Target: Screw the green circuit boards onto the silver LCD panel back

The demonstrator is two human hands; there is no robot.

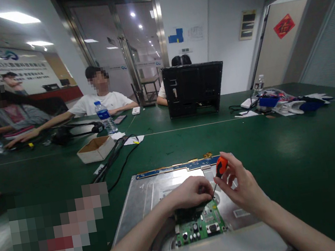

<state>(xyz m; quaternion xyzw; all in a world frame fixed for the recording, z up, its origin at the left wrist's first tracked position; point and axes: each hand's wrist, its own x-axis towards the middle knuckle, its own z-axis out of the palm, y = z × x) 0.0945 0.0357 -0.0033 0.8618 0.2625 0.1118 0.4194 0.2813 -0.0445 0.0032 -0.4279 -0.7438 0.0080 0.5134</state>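
My right hand [240, 184] grips a small orange and black screwdriver [221, 166], its shaft slanting down and to the left. The screwdriver's tip reaches the upper right corner of a green circuit board [199, 226]. Close by that tip, my left hand [193, 191] has its fingers curled together in a pinch; what lies between them is too small to make out. The board sits on the back of a flat silver metal display panel [137, 215], which lies on the green table. A blue circuit strip [174, 168] runs along the panel's far edge.
An open cardboard box [95, 150] and black cables [113, 157] are to the left. Across the green table [303, 163] stand a black monitor casing [195, 89] and a water bottle [105, 117]. Gloves and bags [287, 102] are piled at right. Other people sit around the table.
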